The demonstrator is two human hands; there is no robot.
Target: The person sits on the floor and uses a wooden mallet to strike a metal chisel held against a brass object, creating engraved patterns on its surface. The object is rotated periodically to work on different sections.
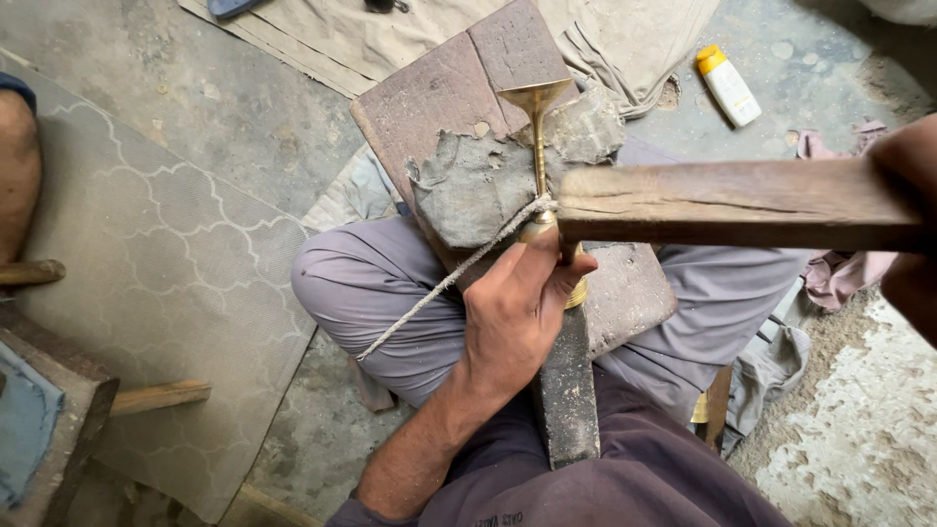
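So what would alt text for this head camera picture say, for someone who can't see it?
A seated person's left hand grips a brass goblet-shaped piece with a cord wound round it, against a wooden board on the lap. The right hand holds a long wooden bar across it.

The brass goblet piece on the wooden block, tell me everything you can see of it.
The brass goblet piece looks like shiny golden metal, with a flared cup, a thin stem and a rounded base. It lies along the wooden block against a grey lump. A cord wraps its stem, and the left hand grips its base.
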